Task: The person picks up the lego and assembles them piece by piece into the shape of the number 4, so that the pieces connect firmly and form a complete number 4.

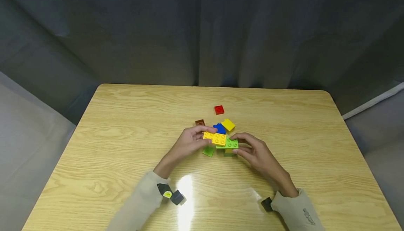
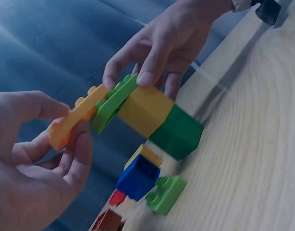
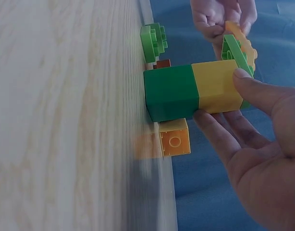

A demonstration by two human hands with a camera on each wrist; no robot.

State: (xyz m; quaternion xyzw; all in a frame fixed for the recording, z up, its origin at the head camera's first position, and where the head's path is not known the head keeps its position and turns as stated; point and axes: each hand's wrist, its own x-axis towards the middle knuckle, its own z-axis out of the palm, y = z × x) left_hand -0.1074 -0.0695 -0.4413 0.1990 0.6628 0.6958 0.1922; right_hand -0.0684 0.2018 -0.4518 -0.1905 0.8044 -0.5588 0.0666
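Observation:
My left hand [image 1: 189,141] pinches a flat yellow-orange toy brick [image 1: 214,138] between thumb and fingers. Its end meets or overlaps the left end of a flat light green brick [image 2: 109,108]; whether they are joined I cannot tell. That green brick lies slightly tilted on top of a yellow block [image 2: 145,110], which sits on a dark green block [image 3: 171,94] standing on the table. With thumb and fingers, my right hand [image 1: 257,152] grips this stack near its top, at the yellow block and light green brick.
Behind the stack lie a blue brick [image 1: 219,128], a yellow brick [image 1: 228,124], a brown brick [image 1: 200,122] and, farther back, a red brick [image 1: 219,110]. A small light green brick [image 1: 208,151] is left of the stack. Dark curtains stand beyond the wooden table [image 1: 142,111].

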